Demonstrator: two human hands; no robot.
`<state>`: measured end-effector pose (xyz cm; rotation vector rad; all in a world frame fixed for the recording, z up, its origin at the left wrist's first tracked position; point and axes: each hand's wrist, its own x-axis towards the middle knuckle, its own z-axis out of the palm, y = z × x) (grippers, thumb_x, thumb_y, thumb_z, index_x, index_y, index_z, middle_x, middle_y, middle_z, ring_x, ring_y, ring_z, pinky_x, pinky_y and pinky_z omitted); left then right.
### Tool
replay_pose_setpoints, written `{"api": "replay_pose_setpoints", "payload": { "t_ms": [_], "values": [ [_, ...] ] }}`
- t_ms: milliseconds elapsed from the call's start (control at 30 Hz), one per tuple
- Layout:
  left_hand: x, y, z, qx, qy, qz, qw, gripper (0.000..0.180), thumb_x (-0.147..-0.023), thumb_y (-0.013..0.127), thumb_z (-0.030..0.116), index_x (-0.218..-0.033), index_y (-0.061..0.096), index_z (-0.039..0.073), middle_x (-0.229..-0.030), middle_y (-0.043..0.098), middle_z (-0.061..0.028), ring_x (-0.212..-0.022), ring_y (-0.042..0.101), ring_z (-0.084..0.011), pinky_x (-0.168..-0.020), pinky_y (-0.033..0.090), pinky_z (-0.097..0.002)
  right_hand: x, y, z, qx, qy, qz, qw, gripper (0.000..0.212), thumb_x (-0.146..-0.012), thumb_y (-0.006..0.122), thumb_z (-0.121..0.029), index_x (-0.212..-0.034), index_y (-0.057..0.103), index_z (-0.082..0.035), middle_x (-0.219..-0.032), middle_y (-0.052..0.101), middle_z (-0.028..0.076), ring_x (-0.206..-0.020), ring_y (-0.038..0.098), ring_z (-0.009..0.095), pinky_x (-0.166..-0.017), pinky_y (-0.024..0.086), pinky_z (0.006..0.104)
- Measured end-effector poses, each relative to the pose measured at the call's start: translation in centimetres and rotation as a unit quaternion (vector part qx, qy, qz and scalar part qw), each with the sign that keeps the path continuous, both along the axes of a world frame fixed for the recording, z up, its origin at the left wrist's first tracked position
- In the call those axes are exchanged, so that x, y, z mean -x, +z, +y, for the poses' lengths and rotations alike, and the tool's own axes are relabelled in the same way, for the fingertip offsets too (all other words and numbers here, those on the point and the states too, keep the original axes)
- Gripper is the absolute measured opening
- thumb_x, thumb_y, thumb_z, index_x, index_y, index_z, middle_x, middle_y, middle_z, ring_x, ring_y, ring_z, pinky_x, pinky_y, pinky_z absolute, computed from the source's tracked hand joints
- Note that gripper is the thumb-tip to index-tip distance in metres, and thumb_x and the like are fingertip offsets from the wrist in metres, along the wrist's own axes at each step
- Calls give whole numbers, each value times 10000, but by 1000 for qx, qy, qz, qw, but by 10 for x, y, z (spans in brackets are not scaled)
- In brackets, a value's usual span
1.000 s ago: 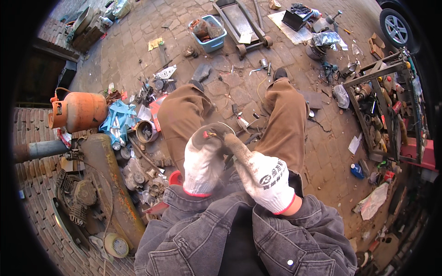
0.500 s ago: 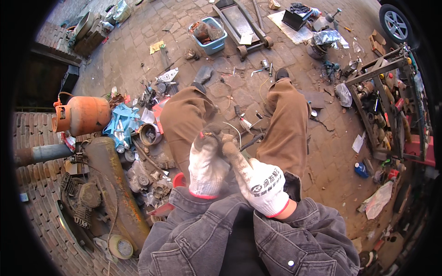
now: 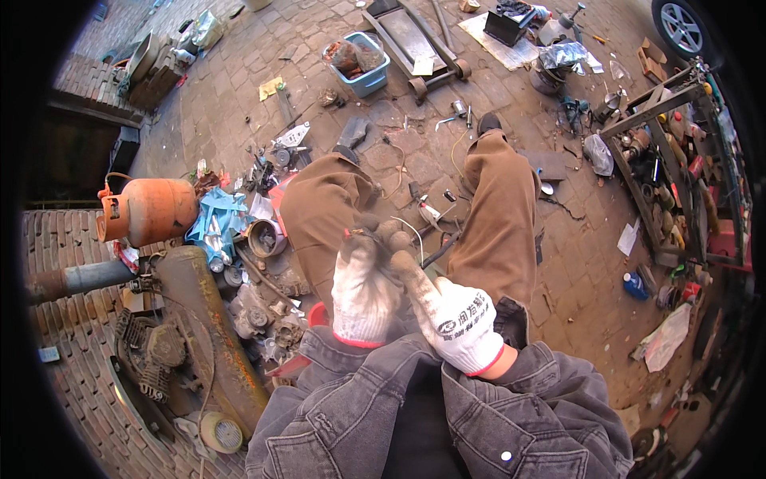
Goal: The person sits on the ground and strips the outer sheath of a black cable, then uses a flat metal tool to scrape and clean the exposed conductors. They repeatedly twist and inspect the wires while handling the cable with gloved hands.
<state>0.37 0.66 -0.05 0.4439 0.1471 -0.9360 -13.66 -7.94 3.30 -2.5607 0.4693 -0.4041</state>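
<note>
Both my hands wear white knit gloves with dirty grey fingers and red cuff edges. My left hand (image 3: pixel 364 291) is closed in a pinch in front of my lap, with a tiny reddish bit showing at its fingertips. My right hand (image 3: pixel 456 315) meets it there, its fingers bent and pressed close to the left ones. Whatever lies between the fingers is too small and hidden to name. Just beyond the right fingers runs a thin white wire (image 3: pixel 414 232), and a dark rod-like piece (image 3: pixel 439 251) slants beside it. A red-and-white tool (image 3: pixel 429 212) lies on the ground between my legs.
On the left are an orange gas cylinder (image 3: pixel 155 211), a rusty metal tank (image 3: pixel 203 319) and piled engine parts. A blue basin (image 3: pixel 359 72) and a low wheeled creeper frame (image 3: pixel 411 48) stand ahead. At right, a metal-framed rack (image 3: pixel 650 152) holds tools and bottles; a car wheel (image 3: pixel 680 28) is beyond.
The whole view has shifted slightly. My two hands stay together in nearly the same pose, with small finger movements.
</note>
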Motion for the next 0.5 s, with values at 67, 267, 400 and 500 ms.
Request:
{"api": "replay_pose_setpoints", "payload": {
  "t_ms": [67, 267, 400, 500],
  "values": [
    [0, 5, -2, 0, 12, -9, 1000, 275, -982, 669, 145, -1226, 583, 53, -1198, 645, -177, -1095, 663, -303, -904, 598, -436, 1, -2, 0, -4, 3, 12, 1000, 693, -795, 662, -92, -1474, 527, -96, -667, 481, 15, -562, 535, 174, -482, 439, 331],
    [-7, 14, -6, 25, 5, 11, 1000, 353, -1004, 632, 134, -1332, 530, 56, -1224, 629, -171, -1118, 658, -294, -920, 591, -443, -2, 0, -11, -150, 20, 10, 989, 574, -872, 646, -69, -1435, 539, -44, -939, 618, 136, -764, 650, 272, -655, 523, 365],
    [-9, 14, -6, 82, -10, 15, 996, 365, -1013, 612, 115, -1361, 519, 59, -1234, 631, -165, -1143, 654, -303, -933, 587, -443, 1, 9, -16, -225, 13, -47, 973, 470, -916, 612, -48, -1374, 557, 45, -1175, 704, 211, -995, 725, 330, -819, 571, 363],
    [-6, 12, -5, 72, -12, 17, 997, 356, -1015, 608, 121, -1354, 522, 50, -1233, 636, -163, -1139, 658, -309, -932, 588, -431, -6, 9, -16, -289, -7, -106, 952, 420, -909, 603, -16, -1324, 602, 54, -1050, 709, 193, -877, 708, 323, -774, 555, 354]
  ]
}}
